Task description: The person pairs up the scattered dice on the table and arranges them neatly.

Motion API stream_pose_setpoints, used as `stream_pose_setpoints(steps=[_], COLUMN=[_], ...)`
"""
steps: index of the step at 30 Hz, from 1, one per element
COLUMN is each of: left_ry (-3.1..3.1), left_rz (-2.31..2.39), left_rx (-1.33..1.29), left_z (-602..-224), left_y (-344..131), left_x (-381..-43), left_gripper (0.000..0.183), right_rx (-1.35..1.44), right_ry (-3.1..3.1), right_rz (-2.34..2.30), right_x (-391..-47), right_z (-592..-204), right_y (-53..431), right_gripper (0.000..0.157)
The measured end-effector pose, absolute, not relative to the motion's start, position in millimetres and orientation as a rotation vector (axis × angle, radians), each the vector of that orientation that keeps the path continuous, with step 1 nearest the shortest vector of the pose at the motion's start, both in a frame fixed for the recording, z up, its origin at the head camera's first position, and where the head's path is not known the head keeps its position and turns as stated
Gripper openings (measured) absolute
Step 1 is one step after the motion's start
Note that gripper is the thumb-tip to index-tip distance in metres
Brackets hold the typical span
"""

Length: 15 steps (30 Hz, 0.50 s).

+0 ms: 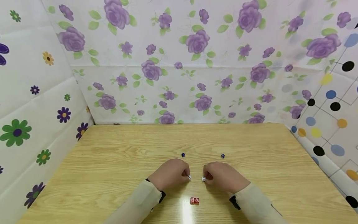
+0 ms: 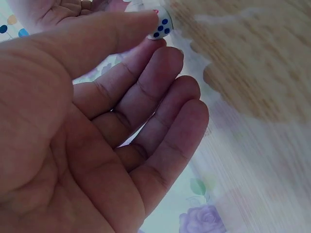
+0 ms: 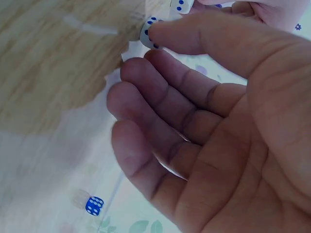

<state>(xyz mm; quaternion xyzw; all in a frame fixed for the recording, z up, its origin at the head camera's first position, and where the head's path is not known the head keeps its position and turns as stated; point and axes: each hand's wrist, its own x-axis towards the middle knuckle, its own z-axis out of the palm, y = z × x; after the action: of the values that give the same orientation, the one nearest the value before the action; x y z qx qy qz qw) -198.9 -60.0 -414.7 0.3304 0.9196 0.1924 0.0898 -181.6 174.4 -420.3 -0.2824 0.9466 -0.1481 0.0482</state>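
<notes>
Between thumb and index finger, my left hand (image 1: 172,174) pinches a white die (image 2: 164,25) with blue pips, seen close in the left wrist view. Opposite it, my right hand (image 1: 222,176) pinches another white die (image 3: 151,32) the same way. In the head view the left die (image 1: 189,177) and the right die (image 1: 203,179) are a short gap apart, just above or on the tabletop; which one I cannot tell. Nearer to me, two red dice (image 1: 195,201) sit side by side between the wrists.
Beyond the hands lie two blue dice, one at left (image 1: 183,154) and one at right (image 1: 222,156), set well apart. All stand on a wooden table (image 1: 126,143). A flowered cloth (image 1: 173,77) hangs behind it, with patterned cloths at both sides.
</notes>
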Motion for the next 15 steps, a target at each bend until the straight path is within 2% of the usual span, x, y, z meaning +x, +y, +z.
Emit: stream_pose_setpoints(steps=[7,15], left_ry=[2.746,2.721], left_rz=[0.617,0.581], left_rx=[0.932,0.956], left_z=[-409.8,-413.4], left_y=[-63.7,-63.2], left_x=[-199.8,-199.5], left_gripper=[0.002,0.008], right_rx=[-0.861,-0.767], right_ry=[2.828,2.672], right_rz=[-0.473,-0.579], right_x=[-183.3,-185.7], right_z=[-409.6,-408.0], right_y=[182.5,177.7], right_gripper=[0.014,0.014])
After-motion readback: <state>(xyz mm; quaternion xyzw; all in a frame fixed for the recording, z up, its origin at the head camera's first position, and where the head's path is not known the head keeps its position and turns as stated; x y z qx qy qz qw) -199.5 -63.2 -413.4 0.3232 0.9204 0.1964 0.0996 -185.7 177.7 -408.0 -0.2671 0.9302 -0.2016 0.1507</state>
